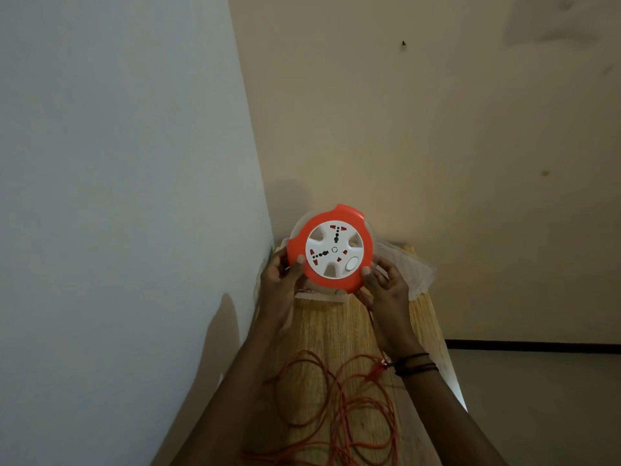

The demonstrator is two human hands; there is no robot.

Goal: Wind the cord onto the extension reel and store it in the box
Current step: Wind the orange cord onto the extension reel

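An orange extension reel [331,247] with a white socket face is held up above the far end of a wooden table [322,327], its face turned toward me. My left hand [282,274] grips its left rim and my right hand [383,284] grips its lower right rim. The orange cord [336,398] runs down from the reel past my right wrist and lies in loose tangled loops on the near part of the table. A clear plastic box [319,295] sits under and behind the reel, mostly hidden by it.
The table stands in a corner, with a grey-white wall close on the left and a beige wall behind. Crumpled clear plastic wrap [416,267] lies at the table's far right corner. Grey floor shows to the right of the table.
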